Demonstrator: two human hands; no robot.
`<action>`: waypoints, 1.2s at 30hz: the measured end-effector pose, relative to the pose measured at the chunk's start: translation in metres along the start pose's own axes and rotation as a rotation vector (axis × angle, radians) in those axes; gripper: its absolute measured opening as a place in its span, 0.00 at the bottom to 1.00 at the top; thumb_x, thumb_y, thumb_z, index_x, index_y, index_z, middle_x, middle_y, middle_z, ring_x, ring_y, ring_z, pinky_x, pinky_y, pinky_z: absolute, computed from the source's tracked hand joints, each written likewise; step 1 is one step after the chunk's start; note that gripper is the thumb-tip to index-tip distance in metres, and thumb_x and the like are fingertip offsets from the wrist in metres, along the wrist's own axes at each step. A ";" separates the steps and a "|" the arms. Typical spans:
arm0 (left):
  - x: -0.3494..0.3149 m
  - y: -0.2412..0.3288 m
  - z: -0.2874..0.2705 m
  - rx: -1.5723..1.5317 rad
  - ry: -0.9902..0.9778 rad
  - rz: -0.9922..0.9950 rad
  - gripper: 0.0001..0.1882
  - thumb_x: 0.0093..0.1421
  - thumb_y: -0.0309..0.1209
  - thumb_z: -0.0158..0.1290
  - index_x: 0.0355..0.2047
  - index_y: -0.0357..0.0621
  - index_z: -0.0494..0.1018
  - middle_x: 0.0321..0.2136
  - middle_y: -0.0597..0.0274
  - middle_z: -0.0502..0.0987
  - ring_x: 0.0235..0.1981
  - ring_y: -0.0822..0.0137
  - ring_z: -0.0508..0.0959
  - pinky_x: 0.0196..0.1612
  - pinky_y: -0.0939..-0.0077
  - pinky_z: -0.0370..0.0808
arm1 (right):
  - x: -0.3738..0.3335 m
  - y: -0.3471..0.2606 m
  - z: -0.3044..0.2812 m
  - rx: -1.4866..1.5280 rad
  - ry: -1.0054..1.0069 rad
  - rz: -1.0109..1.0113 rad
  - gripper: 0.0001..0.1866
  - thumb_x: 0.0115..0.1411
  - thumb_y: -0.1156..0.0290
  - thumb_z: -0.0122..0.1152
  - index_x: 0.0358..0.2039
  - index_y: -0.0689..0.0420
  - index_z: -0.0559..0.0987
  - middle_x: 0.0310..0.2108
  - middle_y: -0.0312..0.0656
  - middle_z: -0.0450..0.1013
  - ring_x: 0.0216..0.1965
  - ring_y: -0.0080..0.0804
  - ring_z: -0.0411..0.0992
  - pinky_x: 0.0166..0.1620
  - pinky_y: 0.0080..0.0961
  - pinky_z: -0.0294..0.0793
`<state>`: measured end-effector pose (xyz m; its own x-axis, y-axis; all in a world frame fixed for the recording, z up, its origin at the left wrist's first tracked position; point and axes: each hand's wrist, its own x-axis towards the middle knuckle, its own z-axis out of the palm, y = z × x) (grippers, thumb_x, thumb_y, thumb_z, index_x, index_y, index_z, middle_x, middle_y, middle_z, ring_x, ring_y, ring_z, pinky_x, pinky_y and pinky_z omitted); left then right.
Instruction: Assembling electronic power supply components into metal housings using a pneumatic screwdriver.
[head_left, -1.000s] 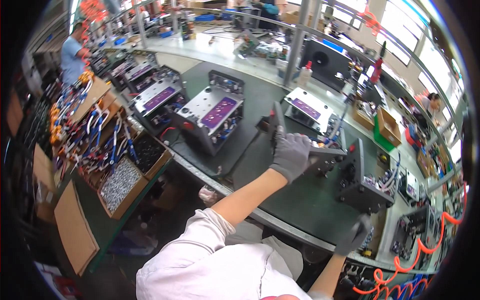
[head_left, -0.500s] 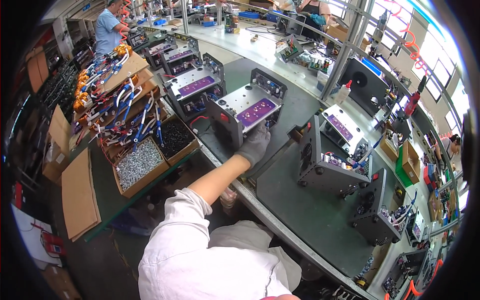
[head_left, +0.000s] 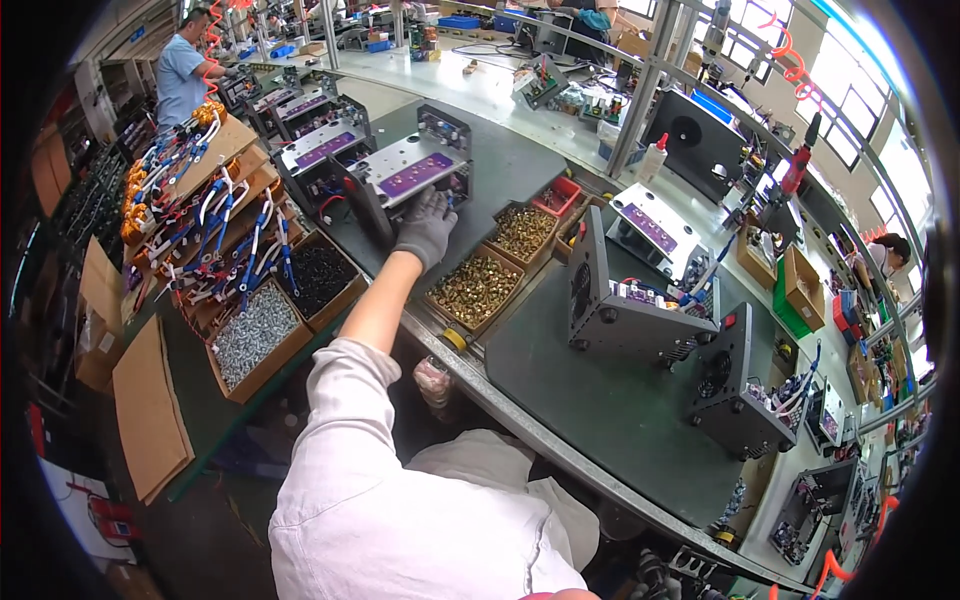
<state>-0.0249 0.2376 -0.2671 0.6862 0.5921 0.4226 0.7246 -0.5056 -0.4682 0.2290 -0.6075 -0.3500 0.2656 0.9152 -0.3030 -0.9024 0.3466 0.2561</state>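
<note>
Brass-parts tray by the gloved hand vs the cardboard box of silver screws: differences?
The tray of brass parts sits on the grey bench beside the left hand; the box of silver screws sits on the lower side shelf. The tray's contents are gold-coloured and chunky; the box's are silvery and finer. Both are open-topped and nearly full.

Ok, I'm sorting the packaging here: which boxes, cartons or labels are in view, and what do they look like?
Flat cardboard sheet: far left, brown, plain.
Open cardboard carton: right side of bench, brown.
Green bin: beside that carton.
Cardboard trays of brass parts: just past the gloved left hand.
Purple panel: rectangular, on the metal unit that hand touches.
</note>
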 end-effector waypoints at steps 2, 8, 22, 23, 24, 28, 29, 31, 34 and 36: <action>0.001 0.017 -0.067 -0.089 -0.064 -0.016 0.22 0.62 0.44 0.44 0.54 0.50 0.71 0.59 0.56 0.68 0.64 0.56 0.62 0.70 0.57 0.41 | 0.009 0.077 0.055 -0.490 0.072 -0.111 0.34 0.58 0.65 0.58 0.61 0.65 0.57 0.23 0.39 0.68 0.16 0.28 0.65 0.18 0.21 0.64; -0.047 0.037 -0.117 -0.635 0.122 -0.026 0.22 0.60 0.45 0.50 0.51 0.50 0.72 0.41 0.59 0.79 0.39 0.62 0.80 0.43 0.64 0.75 | 0.078 0.148 0.147 -1.250 0.066 -0.042 0.45 0.51 0.62 0.63 0.65 0.65 0.55 0.36 0.46 0.71 0.25 0.33 0.71 0.26 0.28 0.72; -0.170 -0.119 -0.136 -0.231 -0.656 -0.554 0.17 0.59 0.33 0.49 0.49 0.54 0.69 0.45 0.50 0.73 0.47 0.48 0.77 0.45 0.54 0.76 | 0.220 0.175 0.171 -1.287 0.130 -0.011 0.53 0.35 0.68 0.62 0.65 0.62 0.52 0.42 0.59 0.72 0.19 0.39 0.74 0.21 0.36 0.77; -0.168 -0.120 -0.130 -0.240 -0.648 -0.551 0.15 0.59 0.31 0.48 0.48 0.53 0.69 0.45 0.50 0.73 0.47 0.48 0.77 0.45 0.53 0.76 | 0.223 0.182 0.174 -1.289 0.131 -0.010 0.53 0.35 0.68 0.62 0.65 0.62 0.52 0.42 0.59 0.72 0.19 0.39 0.74 0.21 0.36 0.77; -0.166 -0.121 -0.126 -0.248 -0.642 -0.548 0.14 0.60 0.30 0.47 0.47 0.51 0.70 0.45 0.50 0.73 0.47 0.48 0.77 0.46 0.53 0.76 | 0.225 0.193 0.180 -1.277 0.104 -0.045 0.48 0.36 0.69 0.61 0.62 0.64 0.58 0.41 0.57 0.72 0.20 0.36 0.74 0.22 0.32 0.78; -0.157 -0.127 -0.108 -0.178 -0.613 -0.516 0.10 0.61 0.27 0.44 0.43 0.46 0.70 0.43 0.49 0.74 0.44 0.48 0.79 0.45 0.54 0.77 | 0.231 0.189 0.171 -1.255 0.115 -0.069 0.56 0.32 0.64 0.64 0.65 0.64 0.54 0.44 0.57 0.71 0.17 0.35 0.74 0.17 0.29 0.78; -0.159 -0.130 -0.100 -0.196 -0.547 -0.536 0.11 0.60 0.29 0.47 0.43 0.45 0.73 0.41 0.48 0.76 0.42 0.48 0.79 0.46 0.56 0.76 | 0.232 0.188 0.170 -1.253 0.115 -0.071 0.56 0.32 0.64 0.64 0.65 0.64 0.54 0.44 0.57 0.71 0.17 0.35 0.74 0.17 0.29 0.78; -0.168 -0.147 -0.083 -0.368 -0.453 -0.601 0.12 0.59 0.29 0.50 0.43 0.44 0.74 0.42 0.48 0.77 0.43 0.48 0.79 0.47 0.57 0.75 | 0.232 0.189 0.170 -1.236 0.097 -0.075 0.53 0.33 0.65 0.64 0.63 0.65 0.56 0.44 0.58 0.71 0.18 0.35 0.74 0.19 0.29 0.79; -0.184 -0.167 -0.065 -0.713 -0.104 -0.768 0.15 0.58 0.30 0.54 0.46 0.41 0.76 0.36 0.51 0.80 0.36 0.55 0.80 0.41 0.65 0.76 | 0.234 0.185 0.166 -1.246 0.066 -0.062 0.53 0.34 0.64 0.64 0.64 0.65 0.56 0.44 0.58 0.71 0.18 0.35 0.75 0.19 0.28 0.79; -0.176 -0.160 -0.089 -1.401 0.011 -1.246 0.11 0.62 0.31 0.50 0.41 0.41 0.77 0.30 0.56 0.80 0.25 0.63 0.78 0.26 0.71 0.75 | 0.233 0.186 0.167 -1.248 0.070 -0.066 0.53 0.34 0.64 0.64 0.63 0.65 0.56 0.44 0.58 0.71 0.18 0.35 0.75 0.19 0.28 0.79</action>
<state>-0.2561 0.1584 -0.1977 -0.2121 0.9771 -0.0170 0.2595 0.0730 0.9630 0.1800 -0.2955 -0.2199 0.3385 0.8773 -0.3403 -0.6036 -0.0750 -0.7937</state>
